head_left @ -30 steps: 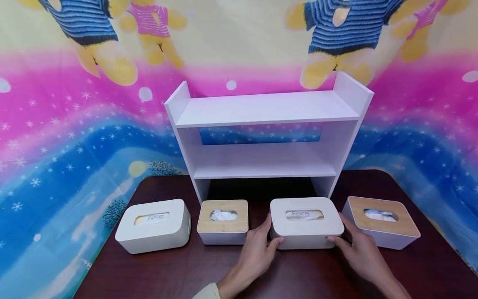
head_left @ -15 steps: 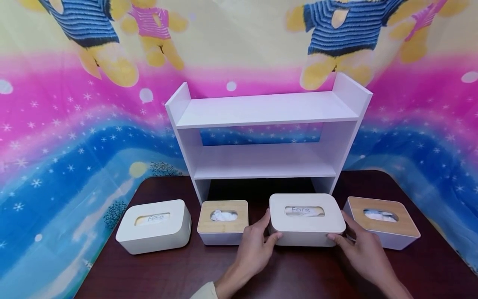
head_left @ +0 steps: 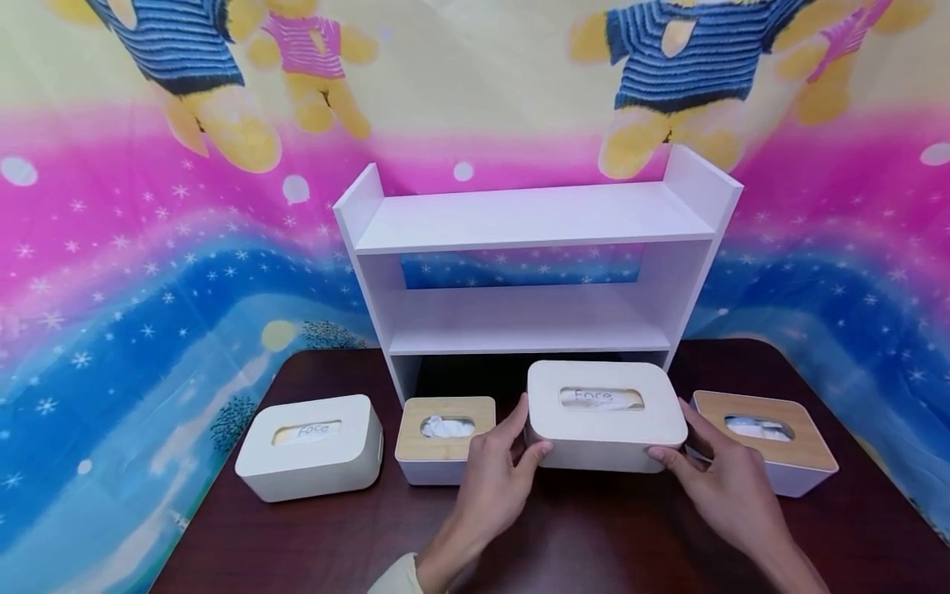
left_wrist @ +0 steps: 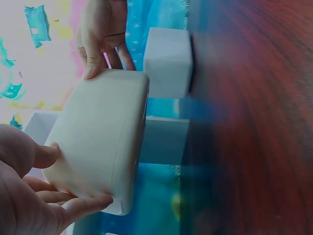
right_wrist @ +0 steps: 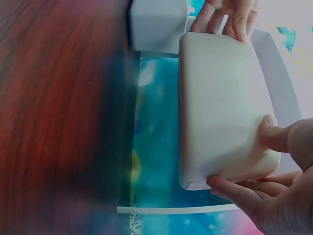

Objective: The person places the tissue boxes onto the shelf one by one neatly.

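Held between both hands is a cream tissue box (head_left: 604, 450), lifted off the dark table in front of the white shelf; through its oval slot I see a label reading "Face". My left hand (head_left: 493, 478) grips its left end, thumb on the front face. At the opposite end my right hand (head_left: 723, 487) grips it the same way, thumb at the front right corner. Both wrist views show the box's plain side (left_wrist: 100, 127) clear of the table. Left of my left hand sits a smaller tissue box with a wooden top (head_left: 411, 429); another wooden-topped box (head_left: 809, 429) stands beyond my right hand.
A white two-tier shelf (head_left: 534, 216) stands at the back of the dark wooden table (head_left: 334, 544). A second cream tissue box (head_left: 312, 470) marked "Face" rests at the far left. Behind everything hangs a colourful cloth (head_left: 185, 247) printed with bears.
Both hands have raised the cream tissue box from the table, up and slightly toward the shelf. The other boxes have stayed in place.
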A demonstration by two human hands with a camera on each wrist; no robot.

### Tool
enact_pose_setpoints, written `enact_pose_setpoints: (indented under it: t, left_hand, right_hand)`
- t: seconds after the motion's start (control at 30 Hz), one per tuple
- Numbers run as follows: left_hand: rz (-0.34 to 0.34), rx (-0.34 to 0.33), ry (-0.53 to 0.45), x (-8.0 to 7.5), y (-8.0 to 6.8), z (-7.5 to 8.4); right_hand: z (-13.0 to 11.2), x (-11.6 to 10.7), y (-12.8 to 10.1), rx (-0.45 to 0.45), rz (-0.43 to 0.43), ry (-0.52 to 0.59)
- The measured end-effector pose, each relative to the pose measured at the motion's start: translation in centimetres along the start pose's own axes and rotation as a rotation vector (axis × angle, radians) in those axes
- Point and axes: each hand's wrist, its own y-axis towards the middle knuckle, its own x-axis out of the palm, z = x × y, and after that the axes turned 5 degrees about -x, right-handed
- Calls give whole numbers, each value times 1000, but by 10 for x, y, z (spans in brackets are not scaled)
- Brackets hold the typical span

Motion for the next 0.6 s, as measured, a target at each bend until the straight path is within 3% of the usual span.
enact_pose_setpoints:
  t: [0.1, 0.37, 0.6]
  left_hand:
    - [-5, 8, -61, -3, 1, 5]
    - [38, 7, -77, -8, 2, 15]
    - [98, 52, -129, -13, 7, 27]
  right_hand:
    - [-4, -3, 0, -5, 22, -4]
    - [-14, -12, 2, -26, 61, -7]
    - [-27, -21, 12, -51, 145, 37]
